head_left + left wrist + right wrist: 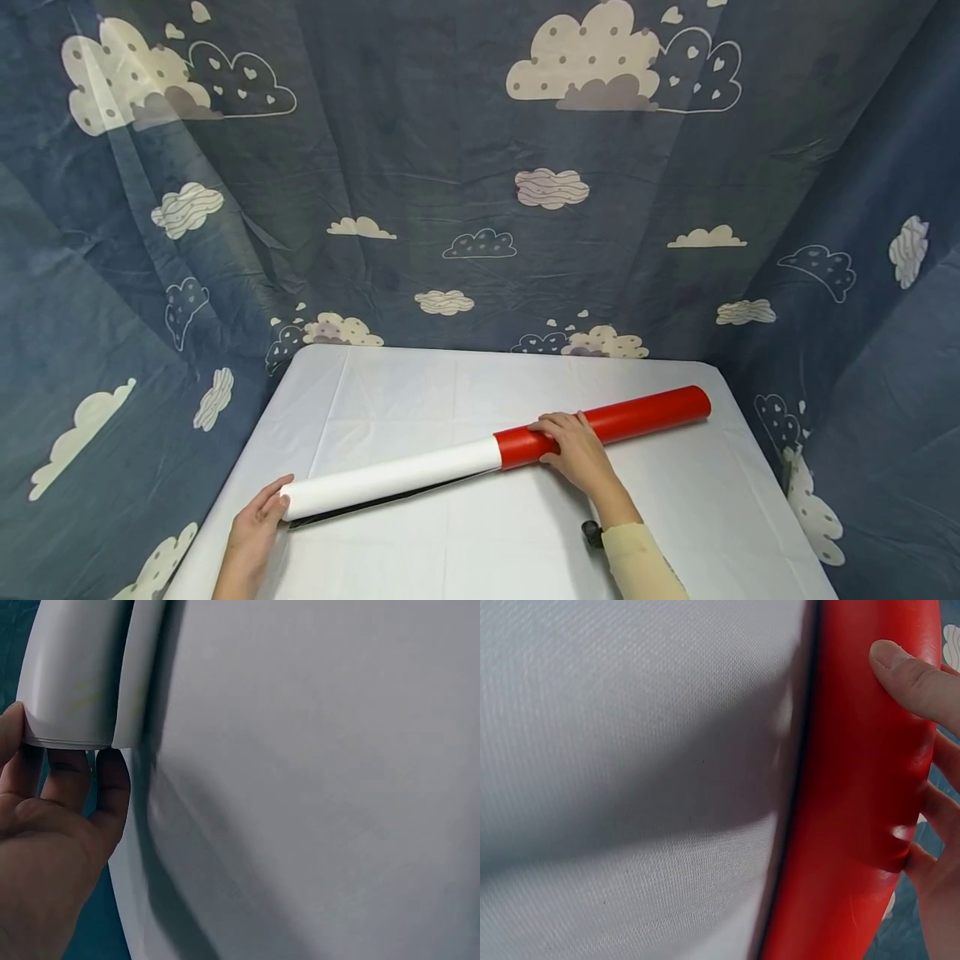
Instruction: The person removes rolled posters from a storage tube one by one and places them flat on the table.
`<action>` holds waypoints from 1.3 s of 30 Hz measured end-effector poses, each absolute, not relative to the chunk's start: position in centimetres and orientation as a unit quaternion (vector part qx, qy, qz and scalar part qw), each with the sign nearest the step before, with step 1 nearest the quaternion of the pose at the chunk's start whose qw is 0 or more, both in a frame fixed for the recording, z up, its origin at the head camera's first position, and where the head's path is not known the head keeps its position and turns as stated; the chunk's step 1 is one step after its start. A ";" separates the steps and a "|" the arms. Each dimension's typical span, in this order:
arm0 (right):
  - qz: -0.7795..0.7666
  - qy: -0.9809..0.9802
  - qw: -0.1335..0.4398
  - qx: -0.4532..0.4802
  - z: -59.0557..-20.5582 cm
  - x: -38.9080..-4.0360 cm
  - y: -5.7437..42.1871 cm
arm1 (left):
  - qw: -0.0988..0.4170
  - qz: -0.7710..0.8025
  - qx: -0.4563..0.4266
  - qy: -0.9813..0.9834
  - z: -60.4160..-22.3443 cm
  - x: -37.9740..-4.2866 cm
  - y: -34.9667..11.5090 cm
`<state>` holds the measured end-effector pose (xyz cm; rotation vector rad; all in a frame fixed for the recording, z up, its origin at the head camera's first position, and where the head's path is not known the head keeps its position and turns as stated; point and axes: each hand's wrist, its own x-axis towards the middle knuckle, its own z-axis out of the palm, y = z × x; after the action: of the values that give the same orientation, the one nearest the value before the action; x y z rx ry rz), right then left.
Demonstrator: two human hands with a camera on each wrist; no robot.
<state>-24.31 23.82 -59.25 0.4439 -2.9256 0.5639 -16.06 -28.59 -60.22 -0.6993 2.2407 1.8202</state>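
Observation:
A long white roll [393,478] of sheet material lies slantwise over the table, its right part inside a red tube-shaped sleeve [651,418]. My left hand [255,529] holds the roll's near left end. In the left wrist view that hand [60,832] has its thumb on the outer side and its fingertips at the roll's end edge, where layers and a loose flap [139,682] show. My right hand [579,450] grips the red sleeve near its left edge. The right wrist view shows the thumb of this hand [937,892] on one side and fingers round the other, denting the red surface.
A white cloth covers the table [420,554]. Dark blue curtains [420,125] with cloud patterns stand behind it and at both sides. A dark strip [390,498] shows along the roll's lower side. A small black object [592,533] sits at my right wrist.

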 end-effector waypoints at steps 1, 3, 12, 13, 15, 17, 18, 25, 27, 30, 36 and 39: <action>0.187 -0.970 0.062 0.145 -59.2 -24.3 23.9 | 0.085 0.610 -0.235 0.752 -60.1 -16.1 -28.8; 0.186 -0.971 0.057 0.140 -59.1 -24.4 23.9 | 0.085 0.609 -0.234 0.753 -59.9 -16.2 -29.1; 0.180 -0.975 0.048 0.125 -58.8 -24.4 24.2 | 0.076 0.613 -0.246 0.747 -60.0 -16.4 -30.8; 0.178 -0.975 0.048 0.124 -58.8 -24.4 24.3 | 0.076 0.613 -0.247 0.747 -60.0 -16.4 -31.0; 0.174 -0.976 0.049 0.121 -58.8 -24.4 24.4 | 0.077 0.612 -0.249 0.747 -60.1 -16.4 -31.3; 0.171 -0.977 0.050 0.119 -58.8 -24.4 24.5 | 0.080 0.610 -0.248 0.749 -60.2 -16.4 -31.5; 0.170 -0.977 0.051 0.118 -58.9 -24.4 24.5 | 0.082 0.610 -0.246 0.749 -60.2 -16.4 -31.6; 0.169 -0.978 0.050 0.113 -58.9 -24.3 24.3 | 0.092 0.603 -0.215 0.762 -60.0 -16.9 -31.4; 0.167 -0.979 0.050 0.110 -58.9 -24.3 24.2 | 0.091 0.603 -0.206 0.765 -60.0 -17.2 -31.3; 0.161 -0.980 0.050 0.105 -58.9 -24.2 23.9 | 0.089 0.597 -0.200 0.772 -60.0 -17.6 -31.0; 0.151 -0.983 0.051 0.095 -58.8 -24.0 23.4 | 0.087 0.600 -0.180 0.775 -60.2 -18.4 -30.6; 0.149 -0.983 0.055 0.091 -58.7 -24.0 23.1 | 0.087 0.601 -0.174 0.775 -60.3 -18.8 -30.3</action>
<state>-23.96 23.07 -58.69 0.2752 -2.9840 0.4521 -18.77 -30.29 -60.30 -0.5190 2.3082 1.7915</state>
